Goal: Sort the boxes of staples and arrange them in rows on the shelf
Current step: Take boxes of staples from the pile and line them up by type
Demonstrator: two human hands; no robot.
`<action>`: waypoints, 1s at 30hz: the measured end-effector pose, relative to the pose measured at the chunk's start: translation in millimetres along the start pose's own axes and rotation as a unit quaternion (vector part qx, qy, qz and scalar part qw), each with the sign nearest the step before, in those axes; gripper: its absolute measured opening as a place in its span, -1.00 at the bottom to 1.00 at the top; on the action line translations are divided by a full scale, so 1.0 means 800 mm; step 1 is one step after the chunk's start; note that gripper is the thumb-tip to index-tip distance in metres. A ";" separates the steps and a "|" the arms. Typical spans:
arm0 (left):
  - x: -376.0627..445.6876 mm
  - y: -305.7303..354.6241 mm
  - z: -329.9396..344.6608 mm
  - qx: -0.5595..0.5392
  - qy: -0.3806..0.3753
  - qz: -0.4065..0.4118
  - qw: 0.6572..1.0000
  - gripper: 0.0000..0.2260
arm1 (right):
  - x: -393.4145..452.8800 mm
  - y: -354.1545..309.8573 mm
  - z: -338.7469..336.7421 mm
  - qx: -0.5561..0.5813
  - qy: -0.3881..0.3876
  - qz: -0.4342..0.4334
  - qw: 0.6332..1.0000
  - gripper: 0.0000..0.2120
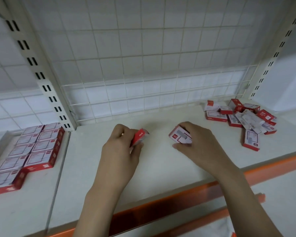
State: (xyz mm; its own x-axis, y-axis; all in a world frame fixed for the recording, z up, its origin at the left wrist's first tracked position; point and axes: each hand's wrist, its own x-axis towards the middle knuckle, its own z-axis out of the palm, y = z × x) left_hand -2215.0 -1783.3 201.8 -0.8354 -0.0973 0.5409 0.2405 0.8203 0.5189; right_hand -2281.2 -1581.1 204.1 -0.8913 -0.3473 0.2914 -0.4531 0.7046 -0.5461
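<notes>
Holding one small red-and-white box in each hand, I hover over the middle of the shelf (161, 161). My left hand (121, 149) pinches a box (140, 136) tilted on edge; my right hand (195, 142) curls round another box (179, 136), face up. Neat rows (27, 151) lie at the far left, and a loose pile (243, 118) waits at the far right, well apart from both hands. I judge these cardboard boxes stiff and dense for their size, with smooth printed faces that may slip, so gripping across the short sides seems best. Squeezing the broad faces could dent them.
</notes>
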 end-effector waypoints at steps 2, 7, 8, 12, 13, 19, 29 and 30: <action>-0.010 -0.014 -0.019 0.003 -0.013 0.004 1.000 -0.74 | -0.010 -0.023 0.014 0.021 -0.011 0.012 1.000 -0.68; -0.035 -0.052 -0.058 0.000 -0.038 -0.008 0.999 -0.78 | -0.026 -0.077 0.050 0.067 -0.021 0.010 0.997 -0.49; -0.040 -0.059 -0.065 -0.003 -0.038 -0.009 0.999 -0.75 | -0.030 -0.087 0.056 0.081 -0.021 0.010 0.996 -0.44; -0.060 -0.079 -0.093 -0.011 -0.078 -0.054 0.995 -0.54 | -0.037 -0.123 0.089 0.091 -0.007 0.004 0.996 -0.62; -0.064 -0.084 -0.100 -0.007 -0.092 -0.062 0.994 -0.48 | -0.039 -0.131 0.098 0.094 -0.007 0.008 0.996 -0.66; -0.087 -0.116 -0.135 0.024 -0.088 -0.041 0.995 -0.42 | -0.049 -0.167 0.128 0.115 -0.073 0.026 0.990 -0.34; -0.105 -0.119 -0.162 -0.006 0.018 -0.045 0.999 -0.59 | -0.058 -0.175 0.132 0.126 -0.088 -0.019 0.988 -0.29; -0.108 -0.116 -0.163 -0.004 0.022 -0.044 0.999 -0.60 | -0.060 -0.175 0.133 0.139 -0.076 -0.020 0.987 -0.30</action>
State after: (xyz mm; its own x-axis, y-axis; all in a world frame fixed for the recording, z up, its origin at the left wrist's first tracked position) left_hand -2100.9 -1924.4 193.5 -0.8313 -0.1938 0.5209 0.1706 0.8030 0.5710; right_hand -2176.6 -1729.3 183.1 -0.8552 -0.4751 0.2073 -0.4559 0.4992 -0.7368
